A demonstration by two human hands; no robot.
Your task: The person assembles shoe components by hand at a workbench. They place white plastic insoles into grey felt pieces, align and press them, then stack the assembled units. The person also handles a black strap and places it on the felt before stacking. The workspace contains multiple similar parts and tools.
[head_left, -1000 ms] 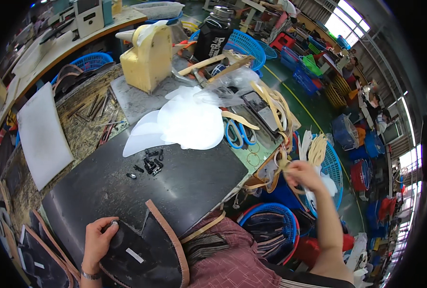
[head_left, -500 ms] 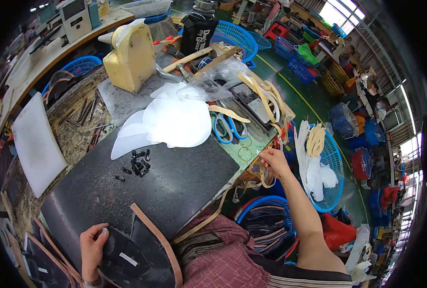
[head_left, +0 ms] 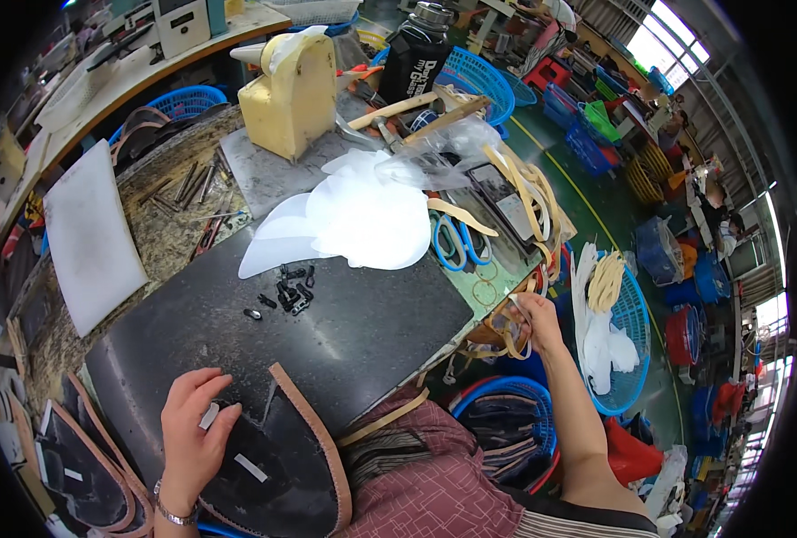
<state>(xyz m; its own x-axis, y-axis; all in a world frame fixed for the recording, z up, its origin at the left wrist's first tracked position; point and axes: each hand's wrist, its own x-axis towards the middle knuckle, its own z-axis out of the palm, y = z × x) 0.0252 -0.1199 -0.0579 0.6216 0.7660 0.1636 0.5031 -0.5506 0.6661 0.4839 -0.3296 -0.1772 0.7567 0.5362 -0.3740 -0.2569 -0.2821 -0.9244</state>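
Note:
My left hand (head_left: 194,426) is over a black curved panel (head_left: 277,457) with a tan edge binding and a short white strip on it. Its thumb and fingers are apart; a small whitish patch shows among them, and I cannot tell whether it is a finger covering or a loose bit. At the board's right corner, my right hand (head_left: 539,318) pinches a small white piece by its fingertips. Small black fittings (head_left: 293,291) lie in a loose pile on the dark work board (head_left: 372,318). White thin sheets (head_left: 372,211) are fanned out behind them.
Blue-handled scissors (head_left: 459,242) lie by tan strips (head_left: 528,193). A yellowed block-shaped holder (head_left: 286,99) and black bottle (head_left: 415,54) stand at the back. More bound panels (head_left: 80,475) are at left. Blue baskets (head_left: 627,377) stand on the right; a white slab (head_left: 94,238) is far left.
My left hand has lifted off the panel's edge and spread its fingers. My right hand has moved slightly down beside the table corner, still pinching. The whole view has shifted to the right.

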